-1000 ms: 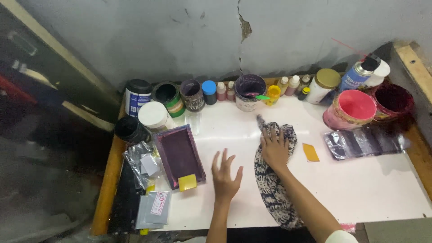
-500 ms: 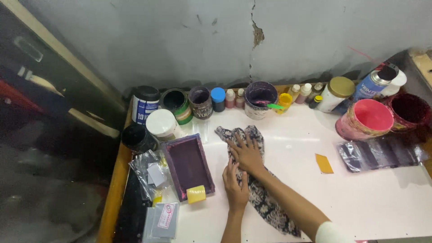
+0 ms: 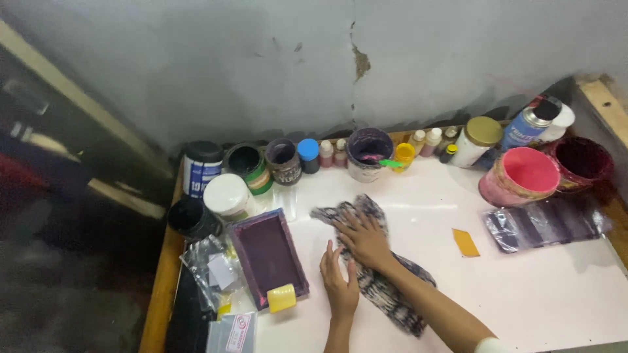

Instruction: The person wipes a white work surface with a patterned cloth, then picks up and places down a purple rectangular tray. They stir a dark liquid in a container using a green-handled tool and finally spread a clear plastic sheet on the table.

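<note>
A black-and-white patterned cloth (image 3: 392, 294) lies on the white table (image 3: 536, 294), running from the middle toward the front. My right hand (image 3: 363, 238) presses flat on its upper end, fingers spread. My left hand (image 3: 338, 282) lies flat on the table just left of the cloth, touching its edge, fingers apart. Neither hand grips anything. A purple-stained rectangular screen frame (image 3: 267, 256) lies left of my hands with a yellow sponge block (image 3: 282, 298) at its near end.
Paint jars and small bottles (image 3: 366, 151) line the wall. A pink tub (image 3: 522, 175) and a dark red tub (image 3: 581, 161) stand at the right, with a plastic sheet (image 3: 543, 223) and an orange card (image 3: 466, 242). Plastic bags (image 3: 212, 271) lie at the left edge.
My right hand slid the cloth leftward across the table. My left hand came down from raised to flat beside the cloth. The camera view shifted right.
</note>
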